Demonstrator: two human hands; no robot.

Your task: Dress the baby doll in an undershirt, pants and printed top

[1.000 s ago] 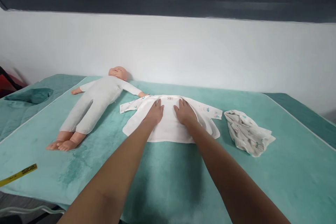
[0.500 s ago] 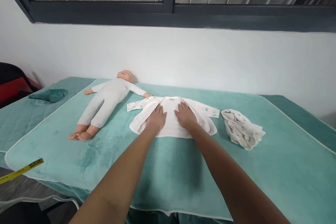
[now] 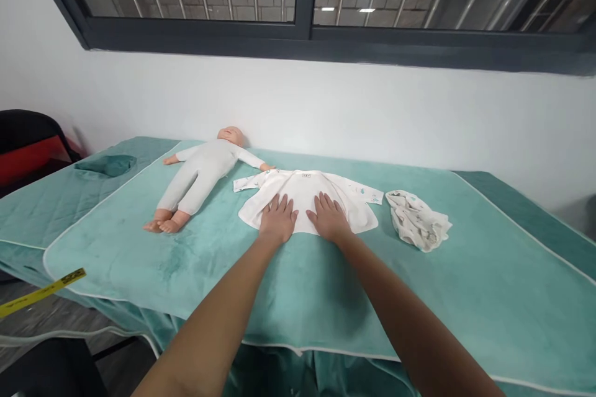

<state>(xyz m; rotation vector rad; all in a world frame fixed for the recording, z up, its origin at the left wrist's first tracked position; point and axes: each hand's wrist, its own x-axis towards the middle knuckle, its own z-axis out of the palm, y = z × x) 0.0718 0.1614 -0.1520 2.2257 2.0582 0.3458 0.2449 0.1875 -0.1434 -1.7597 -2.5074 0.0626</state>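
Note:
A small white baby shirt (image 3: 305, 195) lies spread out with its front laid open and its printed sleeves stretched to both sides. My left hand (image 3: 278, 219) rests flat on its lower left part, fingers spread. On the lower right part lies my right hand (image 3: 329, 217), also flat with fingers apart. Left of the shirt, a baby doll (image 3: 205, 170) in a white bodysuit lies on its back, one hand close to the shirt's left sleeve. A crumpled printed white cloth (image 3: 416, 221) lies just right of the shirt.
Everything lies on a green padded mat (image 3: 465, 298) with pale piping. Behind it rise a white wall and a dark window frame (image 3: 307, 43). A yellow strip (image 3: 44, 291) juts in at the lower left. A black and red object (image 3: 32, 152) stands at the far left.
Both hands have slid down the shirt toward its lower hem, staying flat. The camera view has shifted a little; the doll and the crumpled cloth lie as before.

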